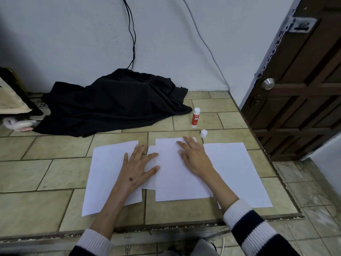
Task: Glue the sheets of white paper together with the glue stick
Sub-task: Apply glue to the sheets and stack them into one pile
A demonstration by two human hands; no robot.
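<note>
Head view: a red-and-white glue stick [195, 118] stands upright on the beige tiled platform [46, 174], its white label lettering reading "GLUE STICK"; the smaller print is too blurred to read. Its small white cap [203, 133] stands apart, just in front of it. Three plain white paper sheets lie side by side: the left sheet [105, 174], the middle sheet [173, 178] overlapping another sheet's edge beneath, and the right sheet [238, 172]. The left hand [135, 169] lies flat, fingers spread, across the left sheet toward the middle one. The right hand [193, 156] presses flat on the middle sheet. A crumpled black cloth [114, 102] lies behind.
</note>
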